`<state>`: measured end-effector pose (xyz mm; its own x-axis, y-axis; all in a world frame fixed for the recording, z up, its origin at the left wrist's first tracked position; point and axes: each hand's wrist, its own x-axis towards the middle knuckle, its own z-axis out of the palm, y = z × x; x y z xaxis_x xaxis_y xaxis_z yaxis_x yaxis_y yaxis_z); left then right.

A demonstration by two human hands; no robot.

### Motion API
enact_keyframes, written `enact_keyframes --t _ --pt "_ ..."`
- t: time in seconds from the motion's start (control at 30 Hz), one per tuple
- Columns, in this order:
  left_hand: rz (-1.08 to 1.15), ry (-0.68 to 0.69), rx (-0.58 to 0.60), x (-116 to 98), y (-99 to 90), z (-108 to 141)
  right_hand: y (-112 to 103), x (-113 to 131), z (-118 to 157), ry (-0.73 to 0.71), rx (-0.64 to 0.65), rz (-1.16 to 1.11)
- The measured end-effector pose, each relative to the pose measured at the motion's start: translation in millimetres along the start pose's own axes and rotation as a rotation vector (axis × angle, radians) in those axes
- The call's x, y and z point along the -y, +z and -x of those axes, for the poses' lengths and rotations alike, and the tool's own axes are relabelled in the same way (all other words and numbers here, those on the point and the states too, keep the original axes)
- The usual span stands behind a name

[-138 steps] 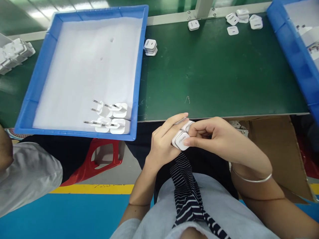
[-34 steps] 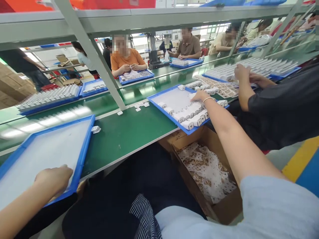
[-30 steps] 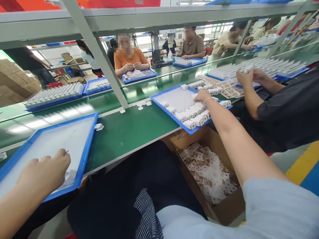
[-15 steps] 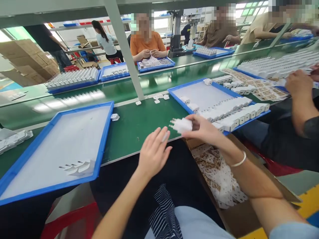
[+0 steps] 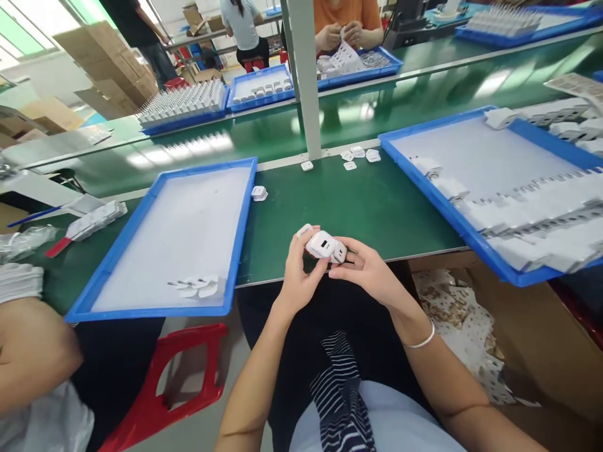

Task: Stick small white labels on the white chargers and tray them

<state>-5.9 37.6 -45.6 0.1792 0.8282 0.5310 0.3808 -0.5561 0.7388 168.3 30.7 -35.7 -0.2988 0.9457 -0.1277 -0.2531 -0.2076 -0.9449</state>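
The left hand has got a plug, the right hand pinching another plug beside it, by the bench edge. The left tray holds a few plugs; the right tray, rows; the box below, scraps.

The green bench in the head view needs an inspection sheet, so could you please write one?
Surface: green bench, bearing a left blue tray and a right blue tray.
Job's things: at least two white adapters at the hands; pronged adapters in the left blue tray; rows of adapters in the right one.
Clutter: small white pieces near the far edge; a stack beside the left blue tray.
Hands: left hand holds an adapter; right hand is at another, grip unclear.
Cables: nothing seen near the hands; background unclear.
Surroundings: red stool, cardboard box with scrap sheets, orange-topped co-worker opposite.
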Motion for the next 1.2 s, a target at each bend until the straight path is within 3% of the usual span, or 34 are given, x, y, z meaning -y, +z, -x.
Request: enact_keyframes --t 0.1,0.17,0.33,0.47,0.6,0.73,0.8,0.9,1.0,1.2 --pt "0.231 -0.119 -0.09 4 1.3 -2 -2 -2 -6 -0.124 -0.022 0.094" --pt "0.272 -0.138 -0.095 3 0.4 -3 -7 2 -6 -0.225 0.011 0.178" --pt "0.151 -0.088 0.095 -1 -3.4 -4 -17 22 0 -0.382 0.062 0.433" --pt "0.18 -0.038 0.1 -1 -2.7 -5 -21 29 6 -0.437 0.118 0.544" --pt "0.265 -0.021 0.074 -4 -3.6 -6 -26 25 3 -0.346 0.209 0.316" --pt "0.352 -0.031 0.082 -14 -6.0 -5 -26 19 -7 -0.262 0.068 0.131" --pt "0.399 -0.045 0.064 -19 -6.9 -2 -24 17 -11 -0.195 0.082 0.123" --pt "0.531 -0.112 0.072 -22 -7.0 4 -20 16 -15 -0.077 0.201 0.04" --pt "0.707 -0.22 0.101 -19 -3.6 13 -18 13 -18 -0.005 0.238 -0.038" --pt "1.031 -0.372 0.046 -13 13.5 19 -18 11 -23 -0.015 0.264 -0.085"
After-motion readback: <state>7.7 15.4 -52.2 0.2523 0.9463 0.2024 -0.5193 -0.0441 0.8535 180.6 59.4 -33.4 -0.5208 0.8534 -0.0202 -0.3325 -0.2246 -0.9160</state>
